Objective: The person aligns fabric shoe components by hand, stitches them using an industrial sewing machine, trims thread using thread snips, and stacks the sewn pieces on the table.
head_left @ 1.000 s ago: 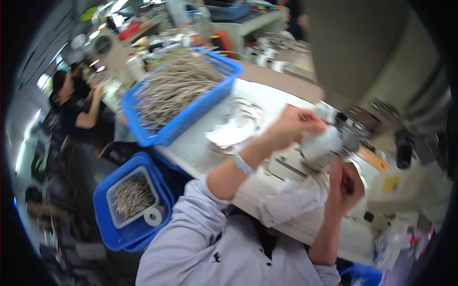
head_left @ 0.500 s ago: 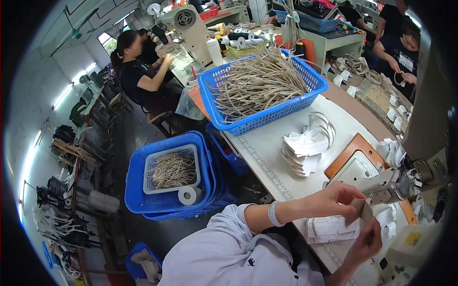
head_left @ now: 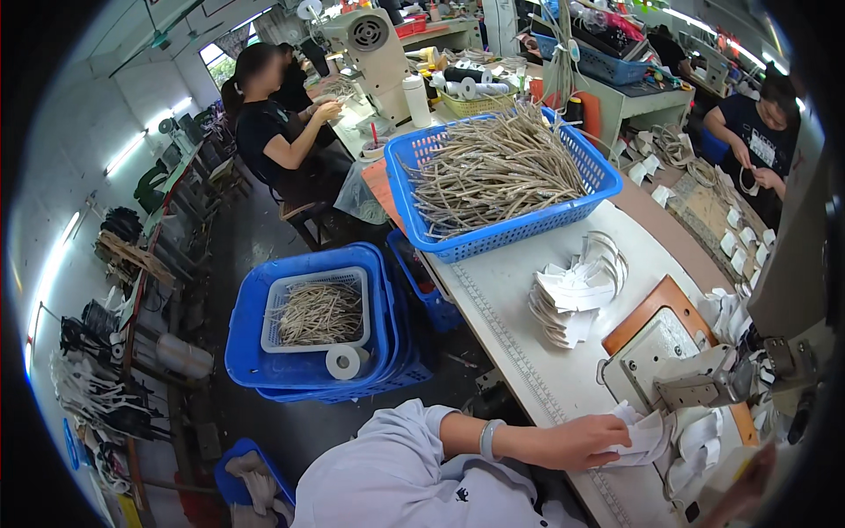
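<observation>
Beside the sewing machine [head_left: 704, 383], my left hand [head_left: 585, 442] reaches across the table edge, a bracelet at its wrist. Its fingers close on a low pile of white curved fabric pieces [head_left: 650, 437]. How many pieces the fingers pinch cannot be made out. My right hand [head_left: 744, 488], smeared by motion, is at the lower right in front of the machine; its fingers do not show clearly. Farther up the white worktable [head_left: 497, 295] lies a fanned stack of white curved pieces [head_left: 576, 290].
A blue basket [head_left: 528, 233] of thin beige strips [head_left: 497, 172] stands on the table. Left of the table, stacked blue tubs [head_left: 242, 352] hold a white basket [head_left: 269, 321] and a white roll [head_left: 345, 361]. Co-workers sit at left [head_left: 273, 132] and right [head_left: 757, 132].
Both hands held a small beige folded piece before the machine; they are now apart. My left hand has lowered onto the white pile. My right hand has shifted right and down.
</observation>
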{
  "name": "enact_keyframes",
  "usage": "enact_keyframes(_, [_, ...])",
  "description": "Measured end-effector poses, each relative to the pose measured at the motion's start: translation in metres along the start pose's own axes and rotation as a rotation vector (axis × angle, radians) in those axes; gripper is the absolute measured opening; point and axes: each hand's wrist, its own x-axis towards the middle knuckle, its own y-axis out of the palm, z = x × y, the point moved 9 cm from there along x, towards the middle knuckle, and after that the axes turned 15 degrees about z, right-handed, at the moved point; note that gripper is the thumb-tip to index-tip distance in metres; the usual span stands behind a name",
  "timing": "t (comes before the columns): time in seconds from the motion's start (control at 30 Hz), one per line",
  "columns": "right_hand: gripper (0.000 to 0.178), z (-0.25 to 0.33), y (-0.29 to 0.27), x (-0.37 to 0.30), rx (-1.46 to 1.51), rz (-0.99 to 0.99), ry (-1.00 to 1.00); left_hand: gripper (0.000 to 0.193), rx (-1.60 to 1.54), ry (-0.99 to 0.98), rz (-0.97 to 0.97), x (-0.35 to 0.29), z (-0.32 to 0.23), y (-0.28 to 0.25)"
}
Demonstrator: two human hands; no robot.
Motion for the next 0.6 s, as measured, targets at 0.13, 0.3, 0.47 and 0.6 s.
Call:
enact_keyframes(0.13, [0.033, 0.132, 0.046, -0.010, -0.115, 0.450, -0.285, 0.020, 0.046, -0.070, -0.021, 0.000, 0.002, 0.003])
enact_keyframes(0.3, [0.032, 0.173, 0.056, -0.036, 0.077, 0.519, -0.293, 0.021, 0.212, -0.051, -0.057, -0.007, -0.003, 0.004])
enact_keyframes(0.47, [0.022, 0.211, 0.057, -0.040, 0.432, 0.340, -0.124, 0.021, 0.522, -0.037, -0.125, -0.005, -0.015, 0.008])
enact_keyframes(0.6, [0.016, 0.200, 0.060, -0.048, 0.629, 0.185, 0.103, 0.018, 0.602, -0.112, 0.023, -0.006, 0.003, 0.035])
